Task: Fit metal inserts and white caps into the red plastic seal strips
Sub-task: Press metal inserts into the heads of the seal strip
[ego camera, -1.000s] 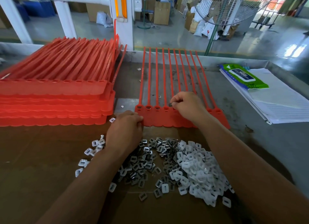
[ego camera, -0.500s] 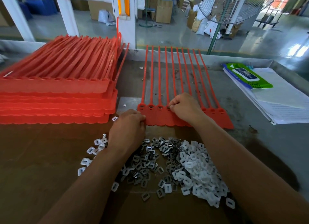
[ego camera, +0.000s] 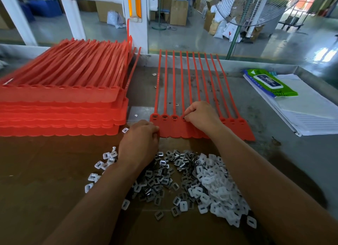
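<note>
At the far left of the grey metal workbench [ego camera: 274, 153] rises a tall stack of red plastic seal strips [ego camera: 60, 105], their flat tag ends facing the person and their thin tails fanning toward the white frame post [ego camera: 136, 21] behind. Just right of the stack, a single joined sheet of red plastic seal strips [ego camera: 182, 129] lies flat, with its row of small sockets near the front edge and its long tails pointing away. The left hand [ego camera: 139, 142] rests curled at the sheet's near left corner, fingers bent down onto the edge; whether it pinches anything cannot be told. In front of both hands, on a brown cardboard sheet [ego camera: 36, 171], spreads a loose heap of dark square metal inserts [ego camera: 157, 179], and right of them, touching and partly mixed in, a heap of white square plastic caps [ego camera: 217, 191]. The right hand [ego camera: 199, 115] sits on the sheet at roughly the fourth socket from the left, closed narrowly, with thumb and forefinger pressed together over that socket, perhaps on a small part hidden beneath them. Farther right lies a stack of white lined paper [ego camera: 311, 113], and on its far end a green and blue wipes pack [ego camera: 270, 82].
</note>
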`<state>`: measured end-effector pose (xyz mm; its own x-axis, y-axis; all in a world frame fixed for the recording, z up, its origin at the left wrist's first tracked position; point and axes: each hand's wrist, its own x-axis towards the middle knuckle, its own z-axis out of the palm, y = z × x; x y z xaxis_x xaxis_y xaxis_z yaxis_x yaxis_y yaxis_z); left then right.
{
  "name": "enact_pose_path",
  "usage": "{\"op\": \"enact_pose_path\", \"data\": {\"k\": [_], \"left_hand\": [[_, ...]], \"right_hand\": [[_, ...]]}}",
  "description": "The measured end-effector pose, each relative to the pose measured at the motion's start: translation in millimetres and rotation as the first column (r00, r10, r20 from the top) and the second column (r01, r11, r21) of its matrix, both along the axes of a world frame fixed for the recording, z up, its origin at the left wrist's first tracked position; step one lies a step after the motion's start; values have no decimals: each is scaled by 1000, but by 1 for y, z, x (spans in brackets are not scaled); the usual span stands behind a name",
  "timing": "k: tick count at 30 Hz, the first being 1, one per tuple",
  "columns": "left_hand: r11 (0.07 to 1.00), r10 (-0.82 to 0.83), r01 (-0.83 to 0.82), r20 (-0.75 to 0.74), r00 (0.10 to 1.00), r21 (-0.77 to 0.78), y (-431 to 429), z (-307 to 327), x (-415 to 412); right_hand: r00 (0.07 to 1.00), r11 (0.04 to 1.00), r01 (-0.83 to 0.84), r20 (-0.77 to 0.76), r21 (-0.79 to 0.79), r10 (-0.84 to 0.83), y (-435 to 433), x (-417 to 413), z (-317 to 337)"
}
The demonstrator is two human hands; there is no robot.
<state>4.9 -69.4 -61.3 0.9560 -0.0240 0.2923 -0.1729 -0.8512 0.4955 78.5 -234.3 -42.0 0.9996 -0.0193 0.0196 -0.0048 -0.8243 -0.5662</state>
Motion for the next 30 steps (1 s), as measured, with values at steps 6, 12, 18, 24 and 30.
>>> {"op": "enact_pose_path", "data": {"k": [6,12,18,24,30], "left_hand": [[1000,-2,2,-1,1000,6,0,0,0],[1000,-10,10,-5,1000,8,0,0,0],[1000,-11,11,-8,1000,6,1,-1,0],[1000,0,0,-12,1000,5,1,-2,2],[1000,10,-10,-13,1000,2,0,-3,3]], "right_hand": [[999,999,-42,-3,32,42,-2,-3,2],[993,989,-110,-23,95,113,-13,-8,5],[984,983,-177,42,38,176,-16,-14,6],[952,948,-306,7,83,306,-19,-36,21],[857,861,-506,-78,53,509,-11,-64,28]]}}
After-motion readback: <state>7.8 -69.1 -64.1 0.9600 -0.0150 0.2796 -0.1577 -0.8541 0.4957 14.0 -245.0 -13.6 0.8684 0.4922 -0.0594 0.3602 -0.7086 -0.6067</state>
